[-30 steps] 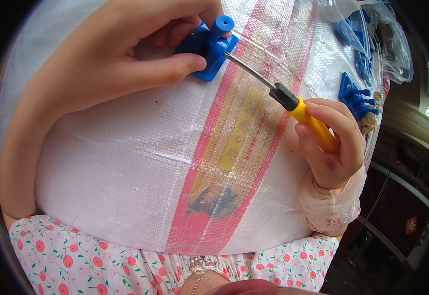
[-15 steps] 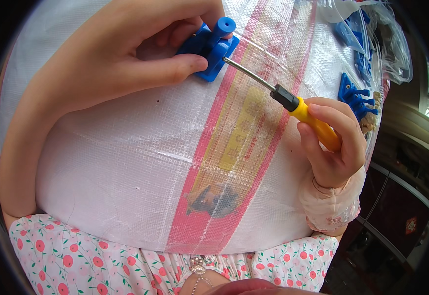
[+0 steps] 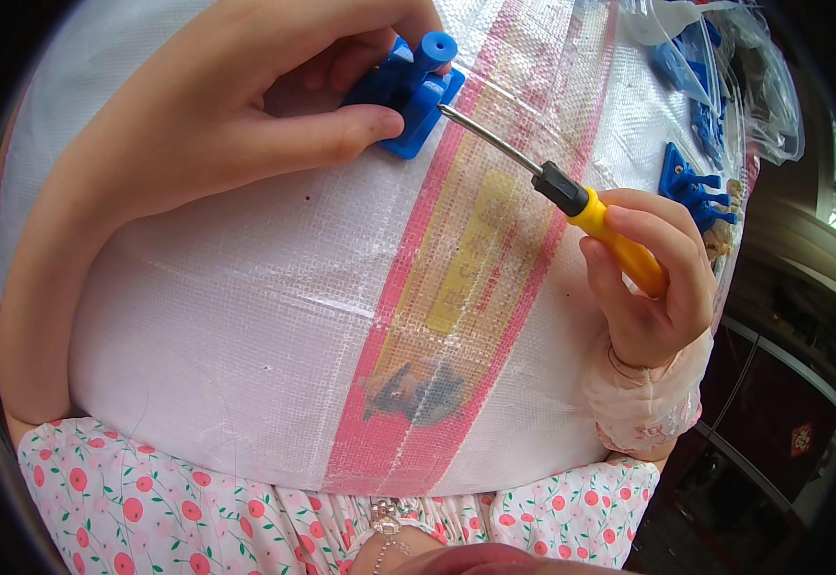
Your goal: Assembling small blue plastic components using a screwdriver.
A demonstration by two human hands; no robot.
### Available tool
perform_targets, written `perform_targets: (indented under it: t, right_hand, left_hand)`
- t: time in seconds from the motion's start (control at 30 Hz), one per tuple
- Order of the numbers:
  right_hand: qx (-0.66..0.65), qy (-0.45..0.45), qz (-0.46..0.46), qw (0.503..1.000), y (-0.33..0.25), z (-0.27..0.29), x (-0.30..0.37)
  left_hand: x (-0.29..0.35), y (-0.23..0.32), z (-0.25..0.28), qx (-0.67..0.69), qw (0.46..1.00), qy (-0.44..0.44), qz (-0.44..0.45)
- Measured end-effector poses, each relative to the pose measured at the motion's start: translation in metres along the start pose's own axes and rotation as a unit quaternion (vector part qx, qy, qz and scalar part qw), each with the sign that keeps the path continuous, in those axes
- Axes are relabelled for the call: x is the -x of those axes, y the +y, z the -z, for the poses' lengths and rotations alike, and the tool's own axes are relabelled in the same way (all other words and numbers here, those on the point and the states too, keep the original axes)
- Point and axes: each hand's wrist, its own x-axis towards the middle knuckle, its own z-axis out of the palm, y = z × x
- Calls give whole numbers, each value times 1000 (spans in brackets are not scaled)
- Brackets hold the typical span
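My left hand [image 3: 245, 115] is closed around a blue plastic part [image 3: 423, 103], a flat base with a round post and a rounded upright lug. The thumb presses its near side and the other fingers curl behind it, partly hidden. In my right hand [image 3: 655, 264] is a screwdriver [image 3: 619, 240] with a yellow handle, black collar and metal shaft. Its tip points up and left and lies at the right side of the blue part's lug; whether it touches cannot be made out.
A woven white sheet [image 3: 217, 326] with a pink and yellow printed stripe covers the work surface. Toward the far right lie another blue part with prongs [image 3: 694, 192] and a clear plastic bag [image 3: 763, 86] by more blue pieces. Dark red cabinets [image 3: 772, 412] stand beyond the right edge.
The screwdriver has shifted very slightly to the right, its tip a little higher along the lug. My left hand and the blue part have hardly moved.
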Motion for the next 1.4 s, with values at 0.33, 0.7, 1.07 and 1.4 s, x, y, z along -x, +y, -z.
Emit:
perform_targets:
  t: [0.33,0.7,1.07,1.4]
  right_hand:
    - [6,12,18,1000,1,-4,1]
    - [-47,-8,0,999,3,0,0]
    - [-34,0,6,999,2,-3,0]
    - [-50,9,-15,999,4,-2,1]
  left_hand:
    - [1,3,0,-22,1000,5,-7]
    - [-1,2,-1,-16,1000,5,-9]
    - [-1,2,0,-21,1000,7,-12]
    - [-1,3,0,-10,1000,3,-3]
